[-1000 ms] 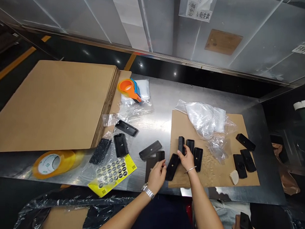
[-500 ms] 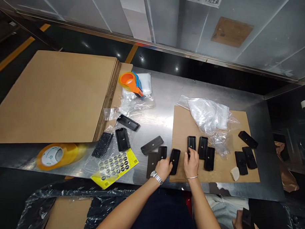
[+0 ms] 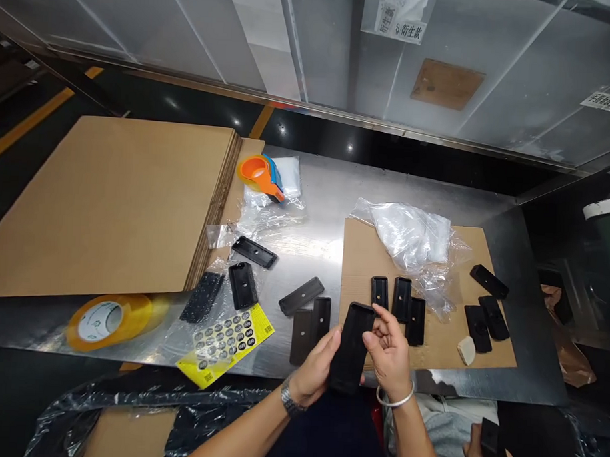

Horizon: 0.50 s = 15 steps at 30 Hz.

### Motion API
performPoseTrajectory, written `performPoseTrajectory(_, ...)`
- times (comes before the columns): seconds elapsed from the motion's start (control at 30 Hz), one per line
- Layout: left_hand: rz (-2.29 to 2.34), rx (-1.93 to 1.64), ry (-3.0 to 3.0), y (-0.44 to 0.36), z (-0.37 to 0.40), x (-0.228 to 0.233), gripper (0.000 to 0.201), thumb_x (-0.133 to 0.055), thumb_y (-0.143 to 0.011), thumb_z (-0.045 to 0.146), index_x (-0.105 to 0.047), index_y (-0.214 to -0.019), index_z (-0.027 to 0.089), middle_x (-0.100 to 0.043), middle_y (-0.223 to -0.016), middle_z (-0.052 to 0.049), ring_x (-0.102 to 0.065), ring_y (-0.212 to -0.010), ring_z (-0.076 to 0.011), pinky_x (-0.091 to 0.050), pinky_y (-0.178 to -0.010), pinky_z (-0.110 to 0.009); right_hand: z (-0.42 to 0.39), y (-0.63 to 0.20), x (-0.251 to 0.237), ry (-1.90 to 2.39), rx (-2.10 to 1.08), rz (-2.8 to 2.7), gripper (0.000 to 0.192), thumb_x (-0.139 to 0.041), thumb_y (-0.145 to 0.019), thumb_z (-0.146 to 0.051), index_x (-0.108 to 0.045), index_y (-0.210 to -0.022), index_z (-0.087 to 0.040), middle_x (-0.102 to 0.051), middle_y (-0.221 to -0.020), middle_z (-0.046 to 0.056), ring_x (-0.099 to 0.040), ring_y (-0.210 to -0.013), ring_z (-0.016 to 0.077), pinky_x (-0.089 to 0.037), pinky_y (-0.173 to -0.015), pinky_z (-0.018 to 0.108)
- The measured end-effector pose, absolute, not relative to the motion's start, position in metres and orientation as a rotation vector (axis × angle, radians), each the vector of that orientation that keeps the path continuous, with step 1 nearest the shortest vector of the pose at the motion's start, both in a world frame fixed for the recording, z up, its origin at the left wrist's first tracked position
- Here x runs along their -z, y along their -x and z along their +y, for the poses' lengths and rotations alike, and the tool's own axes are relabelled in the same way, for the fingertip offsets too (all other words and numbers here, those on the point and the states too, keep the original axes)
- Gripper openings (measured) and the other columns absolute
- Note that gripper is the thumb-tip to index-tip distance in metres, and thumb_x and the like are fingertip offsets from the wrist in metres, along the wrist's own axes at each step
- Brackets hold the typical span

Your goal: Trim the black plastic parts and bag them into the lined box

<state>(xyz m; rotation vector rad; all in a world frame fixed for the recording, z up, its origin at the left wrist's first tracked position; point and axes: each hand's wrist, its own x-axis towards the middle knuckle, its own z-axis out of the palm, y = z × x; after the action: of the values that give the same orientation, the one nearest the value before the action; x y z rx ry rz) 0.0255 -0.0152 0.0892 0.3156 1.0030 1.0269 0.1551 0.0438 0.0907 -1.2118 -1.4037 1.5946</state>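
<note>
A black rectangular plastic tray [image 3: 351, 347] is held up above the table's front edge, tilted toward me. My left hand [image 3: 316, 370], with a metal watch on the wrist, grips its left side. My right hand [image 3: 391, 351], wearing a bangle, has thumb and fingers at its upper right edge. Behind my right hand, several similar black trays [image 3: 401, 300] lie on a cardboard sheet [image 3: 359, 257]. Left of the held tray are a narrow black tray [image 3: 321, 319], a dark flat piece [image 3: 301, 336] and a greyish tray [image 3: 301, 296].
A cardboard stack [image 3: 116, 202], a tape roll [image 3: 101, 321], an orange tape dispenser [image 3: 261, 175] and a yellow sticker sheet [image 3: 231, 342] lie to the left. Clear plastic bags [image 3: 409, 232] lie on the right cardboard near a pale block [image 3: 465, 351]. Another person's hand [image 3: 472, 447] holds a black part.
The black tray that lay between my hands has been lifted off the cardboard's left edge toward me. My right hand has left the tray it was touching and joined my left on the lifted one.
</note>
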Motion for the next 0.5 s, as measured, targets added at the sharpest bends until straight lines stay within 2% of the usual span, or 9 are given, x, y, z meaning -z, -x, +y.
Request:
performPoseTrajectory(0.13,0.876,-1.063,-0.140,-0.033,-0.020,-0.111,0.048,-0.030,-0.082,0.052,-0.045,-0.107,0.014,-0.061,-0.068,-0.006,-0.054,-0.043,-0.0132,-0.039,-0.041,-0.023,0.048,-0.157,-0.107,1.267,-1.422,-1.562,0.027,-0.057,-0.077,-0.028,-0.056,-0.103,-0.022,-0.056,-0.086,0.003,-0.052,-0.077,0.0131,-0.044,-0.068,0.024)
performPoseTrajectory(0.2,0.860,-1.056,-0.138,-0.032,-0.021,-0.117,0.043,-0.030,-0.083,0.050,-0.047,-0.101,0.014,-0.061,-0.065,-0.006,-0.053,-0.043,-0.0129,-0.039,-0.041,-0.023,0.052,-0.158,-0.111,1.203,-1.506,-1.551,0.027,-0.054,-0.079,-0.028,-0.055,-0.105,-0.023,-0.054,-0.093,0.004,-0.052,-0.079,0.0134,-0.045,-0.067,0.024)
performPoseTrajectory(0.37,0.816,-1.024,-0.129,-0.027,-0.021,-0.127,0.038,-0.034,-0.083,0.046,-0.050,-0.096,0.014,-0.059,-0.061,-0.005,-0.051,-0.042,-0.0110,-0.040,-0.040,-0.021,0.058,-0.164,-0.119,0.989,-1.825,-1.428,0.022,-0.055,-0.078,-0.027,-0.056,-0.099,-0.024,-0.049,-0.094,0.003,-0.048,-0.066,0.0093,-0.042,-0.047,0.018)
performPoseTrajectory(0.5,0.810,-1.019,-0.082,-0.029,-0.024,-0.127,0.038,-0.036,-0.082,0.047,-0.052,-0.093,0.014,-0.058,-0.058,-0.004,-0.049,-0.040,-0.0105,-0.038,-0.038,-0.021,0.057,-0.166,-0.113,0.975,-1.894,-1.345,0.006,-0.058,-0.076,-0.024,-0.056,-0.081,-0.022,-0.050,-0.092,0.002,-0.048,-0.063,0.0083,-0.043,-0.046,0.018)
